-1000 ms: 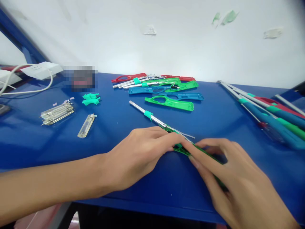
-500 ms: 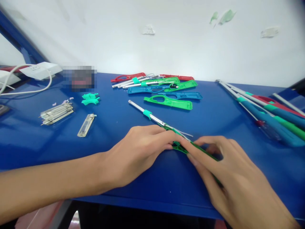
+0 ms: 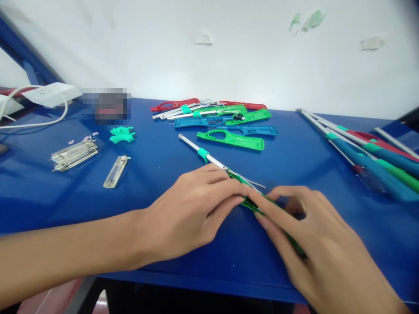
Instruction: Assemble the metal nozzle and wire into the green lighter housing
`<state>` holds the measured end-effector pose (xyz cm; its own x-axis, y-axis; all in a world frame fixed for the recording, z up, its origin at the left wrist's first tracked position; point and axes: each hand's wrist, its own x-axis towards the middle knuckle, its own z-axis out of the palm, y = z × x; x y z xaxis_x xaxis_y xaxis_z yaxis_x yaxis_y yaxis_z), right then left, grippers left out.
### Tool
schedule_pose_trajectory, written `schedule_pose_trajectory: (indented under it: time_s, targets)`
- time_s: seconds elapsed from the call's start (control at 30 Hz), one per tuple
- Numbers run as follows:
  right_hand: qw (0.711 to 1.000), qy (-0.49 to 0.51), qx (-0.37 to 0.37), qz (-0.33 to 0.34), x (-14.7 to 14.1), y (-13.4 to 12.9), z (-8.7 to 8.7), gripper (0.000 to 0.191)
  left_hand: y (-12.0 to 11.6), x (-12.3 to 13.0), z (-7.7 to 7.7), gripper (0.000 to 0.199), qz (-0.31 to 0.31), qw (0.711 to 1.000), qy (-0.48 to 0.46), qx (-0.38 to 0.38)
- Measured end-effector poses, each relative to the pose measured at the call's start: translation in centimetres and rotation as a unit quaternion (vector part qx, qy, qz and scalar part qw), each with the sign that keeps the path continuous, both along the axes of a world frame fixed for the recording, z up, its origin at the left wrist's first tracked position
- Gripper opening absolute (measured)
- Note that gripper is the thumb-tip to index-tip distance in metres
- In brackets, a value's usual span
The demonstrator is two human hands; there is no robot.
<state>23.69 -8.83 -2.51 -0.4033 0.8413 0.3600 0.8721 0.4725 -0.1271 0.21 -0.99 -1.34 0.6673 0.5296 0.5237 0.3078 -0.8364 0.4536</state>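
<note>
A green lighter shell (image 3: 252, 205) with a silver metal tube (image 3: 214, 162) lies at a slant between my hands. A teal clip (image 3: 203, 154) sits around the tube, and a thin wire sticks out beside the shell. My left hand (image 3: 193, 205) pinches the shell near its middle, its fingertips over the opening. My right hand (image 3: 321, 235) grips the shell's lower right part, thumb below and forefinger along the top. The fingers cover much of the shell, so what lies inside is partly hidden.
Behind lie red, blue and green shells (image 3: 235, 140) with metal tubes. At the right are several long-tubed lighters (image 3: 369, 152). Clear fuel tanks (image 3: 76, 155), a single tank (image 3: 116, 172), teal clips (image 3: 121, 134) and a white cable (image 3: 65, 114) are on the left of the blue table (image 3: 157, 270).
My left thumb has shifted against the shell, nearer the opening. The tube's far end has moved very slightly. My right hand keeps its grip almost unchanged.
</note>
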Motion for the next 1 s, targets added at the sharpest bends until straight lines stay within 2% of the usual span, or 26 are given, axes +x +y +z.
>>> schedule_pose_trajectory:
  time_s: [0.2, 0.33, 0.43, 0.57, 0.73, 1.0]
  targets:
    - [0.999, 0.027, 0.017, 0.0, 0.0, -0.2, 0.1, 0.043, 0.0, 0.2, 0.5, 0.018, 0.026, 0.999, -0.012, -0.017]
    - [0.998, 0.06, 0.014, -0.01, 0.0, -0.2, 0.1, 0.041, 0.4, 0.0, 0.9, 0.019, 0.023, 0.999, -0.009, 0.031]
    - [0.997, 0.08, 0.012, 0.002, 0.2, -0.1, 0.2, 0.031, 0.9, -0.5, 1.1, 0.02, 0.004, 0.999, 0.008, 0.053]
    - [0.996, 0.084, 0.004, 0.021, 1.0, -0.3, 0.3, 0.02, 1.4, -0.7, 0.7, 0.026, -0.049, 0.997, 0.034, 0.04]
    - [0.998, 0.063, -0.007, 0.027, 1.5, -0.3, 0.2, 0.024, 1.8, -0.4, 0.1, 0.024, -0.068, 0.996, 0.034, 0.041]
    - [0.999, 0.045, -0.005, 0.017, 1.3, -0.3, 0.3, 0.03, 2.1, -0.2, 0.1, 0.018, -0.076, 0.996, 0.004, 0.051]
